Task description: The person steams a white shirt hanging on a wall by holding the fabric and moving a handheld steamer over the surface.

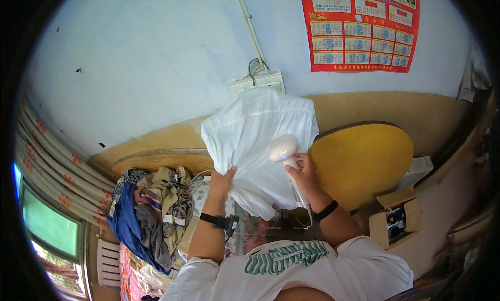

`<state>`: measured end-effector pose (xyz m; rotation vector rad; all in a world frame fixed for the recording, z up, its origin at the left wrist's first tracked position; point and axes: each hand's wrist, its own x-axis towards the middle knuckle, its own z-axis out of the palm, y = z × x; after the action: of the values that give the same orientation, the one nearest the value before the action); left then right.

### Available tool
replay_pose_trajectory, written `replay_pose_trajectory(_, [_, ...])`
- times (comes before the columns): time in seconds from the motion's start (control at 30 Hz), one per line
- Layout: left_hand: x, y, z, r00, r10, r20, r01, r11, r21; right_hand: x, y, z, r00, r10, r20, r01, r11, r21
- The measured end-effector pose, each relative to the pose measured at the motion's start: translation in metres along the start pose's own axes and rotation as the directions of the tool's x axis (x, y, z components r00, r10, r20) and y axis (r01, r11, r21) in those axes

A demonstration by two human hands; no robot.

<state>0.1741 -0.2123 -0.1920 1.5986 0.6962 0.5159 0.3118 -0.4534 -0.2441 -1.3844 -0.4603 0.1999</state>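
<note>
A white shirt [254,133] hangs spread out before me against the wall. My left hand [223,180] pinches its left edge, where the cloth gathers into folds. In my right hand [302,172] is the handle of a pale pink handheld garment steamer [284,148]. Its rounded head lies in front of the shirt's right side, and a small blue light glows near the neck. Whether the head touches the cloth I cannot tell. A white cord [309,219] runs from the bottom of the handle. What the shirt hangs from is hidden.
A heap of clothes [150,211] lies on the bed at left. A yellow wooden headboard panel [367,160] stands behind on the right. An open cardboard box [396,219] sits at lower right. Above the shirt is a white electrical box [256,82]; a red calendar [361,31] hangs higher.
</note>
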Motion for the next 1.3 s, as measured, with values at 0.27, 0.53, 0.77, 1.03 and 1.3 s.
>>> replay_pose_trajectory(0.27, [0.01,-0.03,0.003,0.997,0.04,-0.06,-0.049,0.987,-0.153,0.009,-0.007,-0.012,0.999,-0.002,-0.033,-0.003,0.989,-0.149])
replay_pose_trajectory(0.53, [0.009,-0.026,-0.004,0.99,0.062,-0.124,-0.076,0.991,-0.109,0.004,-0.015,-0.005,0.997,-0.006,0.082,0.013,0.996,-0.09])
replay_pose_trajectory(0.77, [0.014,-0.035,-0.007,0.975,0.105,-0.196,-0.122,0.99,-0.075,0.026,-0.014,-0.047,0.994,-0.064,-0.083,0.055,0.992,-0.111])
replay_pose_trajectory(1.03, [0.001,-0.018,-0.004,0.962,0.143,-0.232,-0.169,0.981,-0.095,0.018,-0.023,-0.038,0.992,-0.102,0.074,0.099,0.994,0.049])
replay_pose_trajectory(1.3, [0.001,-0.02,0.001,0.964,0.084,-0.254,-0.138,0.969,-0.203,0.026,-0.009,-0.02,0.985,-0.042,0.166,0.049,0.998,-0.044])
